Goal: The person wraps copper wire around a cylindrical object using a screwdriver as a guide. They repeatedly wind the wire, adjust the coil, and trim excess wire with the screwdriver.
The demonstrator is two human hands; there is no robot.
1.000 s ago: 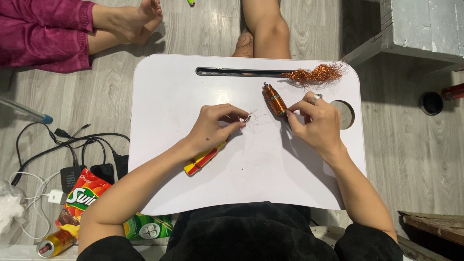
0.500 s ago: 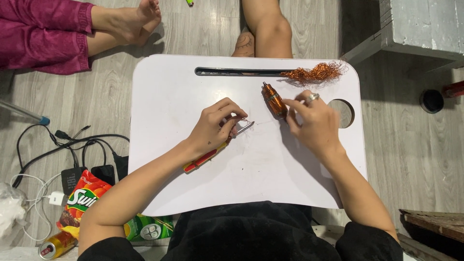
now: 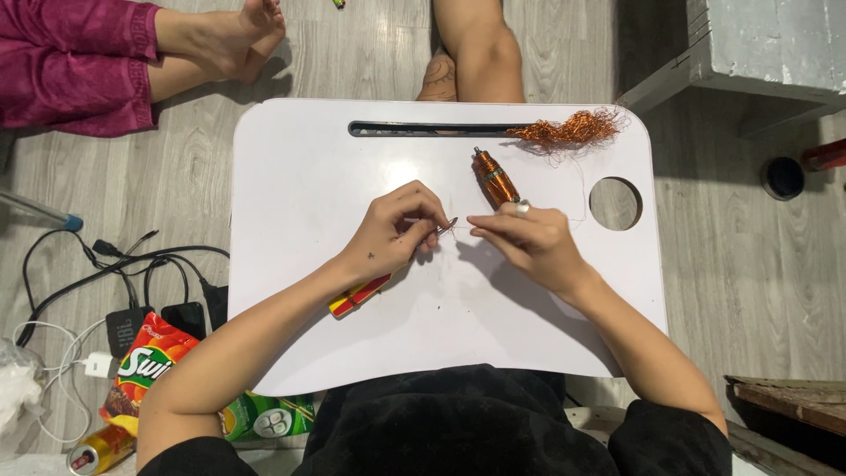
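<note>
Left of the white lap table (image 3: 291, 353) lie black cables (image 3: 115, 273) and a red snack bag (image 3: 145, 370). Beyond its right edge stands a grey box (image 3: 758, 53).

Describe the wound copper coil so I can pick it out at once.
Start at the white lap tray. Below its dark slot, just above the right hand, lies the copper coil. Unlike the loose copper wire tangle at the slot's end, it is tightly wound.

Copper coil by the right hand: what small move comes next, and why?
Probably draw the hands slowly apart to pull more wire off. The left hand pinches a small metal tool, the right hand pinches close beside it, and the copper coil lies just above on the white lap table. The fine wire itself is barely visible.
</note>
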